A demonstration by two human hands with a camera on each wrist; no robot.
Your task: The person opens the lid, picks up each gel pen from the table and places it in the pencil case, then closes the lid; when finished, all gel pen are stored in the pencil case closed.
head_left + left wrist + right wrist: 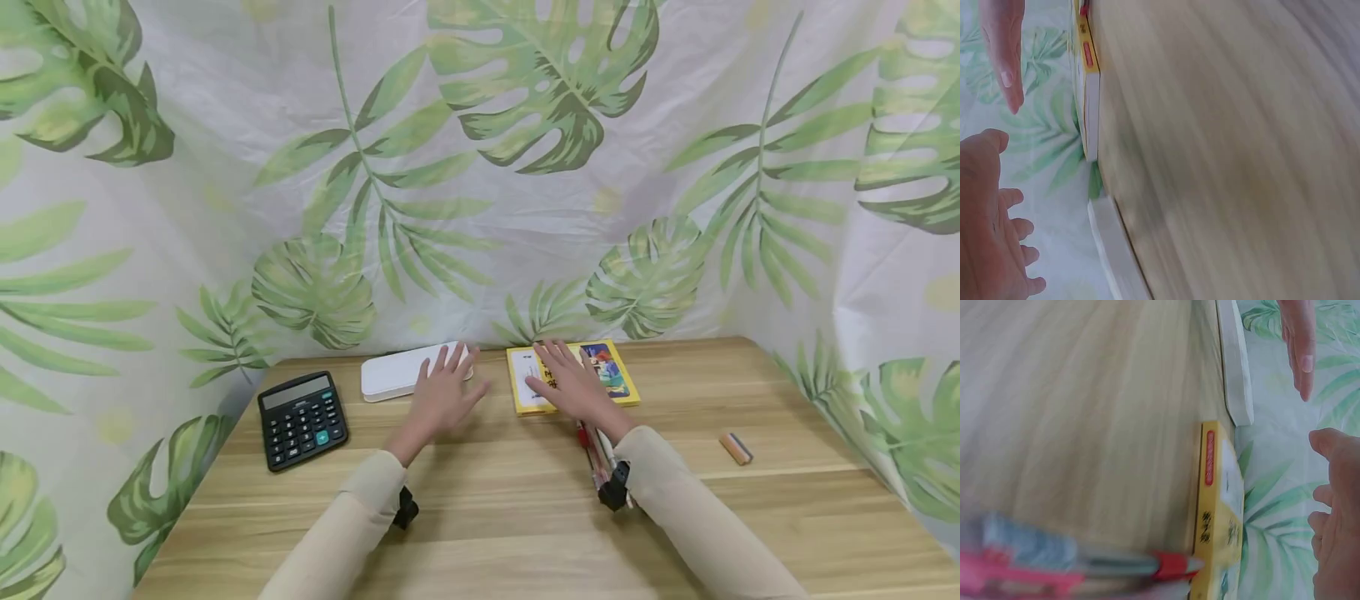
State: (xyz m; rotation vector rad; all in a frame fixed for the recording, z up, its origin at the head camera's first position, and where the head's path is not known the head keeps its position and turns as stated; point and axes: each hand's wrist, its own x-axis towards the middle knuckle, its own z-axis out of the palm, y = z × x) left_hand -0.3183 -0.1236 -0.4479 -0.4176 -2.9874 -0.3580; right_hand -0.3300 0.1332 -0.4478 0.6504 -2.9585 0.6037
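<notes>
My left hand (442, 398) is held over the table with fingers spread, beside the right end of a white flat case (393, 373). Its palm shows in the left wrist view, holding nothing. Fingers extended, my right hand (576, 387) hovers above a yellow-edged book (531, 398) with a colourful picture on its cover. In the right wrist view a gap lies between that hand (1342, 512) and the book (1209, 506). Several pens (592, 454) lie under the right wrist, partly hidden by it; a red-capped one (1172, 565) looks blurred in the right wrist view.
A black calculator (303, 421) lies at the left of the wooden table (495, 517). A small orange eraser-like block (737, 448) is at the right. A leaf-print cloth (525, 208) hangs along the back and sides.
</notes>
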